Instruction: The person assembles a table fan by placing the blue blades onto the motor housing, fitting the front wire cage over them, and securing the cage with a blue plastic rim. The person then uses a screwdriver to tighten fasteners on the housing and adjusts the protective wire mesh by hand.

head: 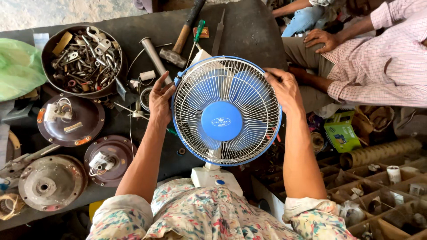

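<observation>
A table fan (227, 111) with a white wire guard, blue rim, blue blades and a round blue centre cap lies face up in front of me, its white base (213, 177) resting against my lap. My left hand (161, 98) rests with fingers apart against the guard's left rim. On the upper right rim, my right hand (284, 89) grips the guard, fingers curled over the wire.
A dark workbench (249, 31) carries a round bowl of metal parts (82, 60), a hammer (180, 42), a green-handled screwdriver (198, 32), a file (218, 33) and several brown fan motor housings (71, 120). A person in a checked shirt (378, 62) sits at the right. Compartmented wooden boxes (378, 191) stand lower right.
</observation>
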